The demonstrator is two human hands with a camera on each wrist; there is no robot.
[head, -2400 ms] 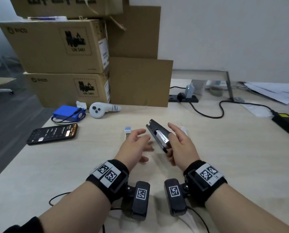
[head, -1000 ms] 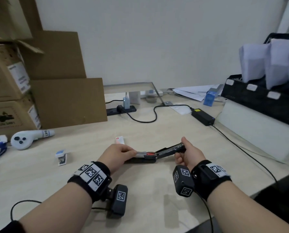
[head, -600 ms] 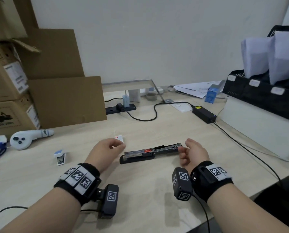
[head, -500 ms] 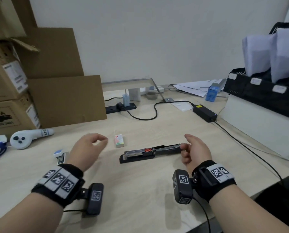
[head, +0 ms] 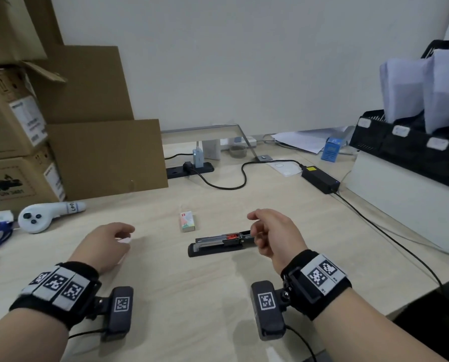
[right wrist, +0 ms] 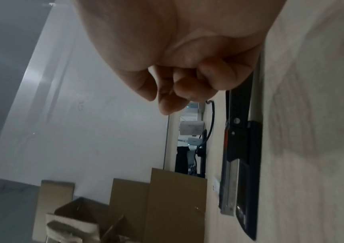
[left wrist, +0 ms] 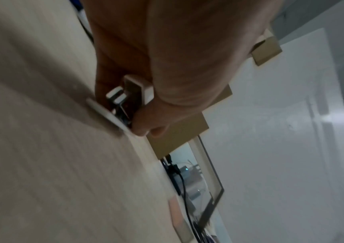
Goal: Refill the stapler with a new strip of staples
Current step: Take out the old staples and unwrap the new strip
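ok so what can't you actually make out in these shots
- small white box: left hand covers it in the head view; left wrist view is blurred, contents unclear.
- stapler: its right end sits behind the right hand in the head view.
- Staples in its channel: too small, blurred in right wrist view.
- pink box label: too small.

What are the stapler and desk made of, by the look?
Stapler: matte black base, probably plastic or painted metal; the bright silvery channel looks like bare metal; a small red part, likely plastic. Desk: pale wood-grain top with a flat sheen, probably laminate.
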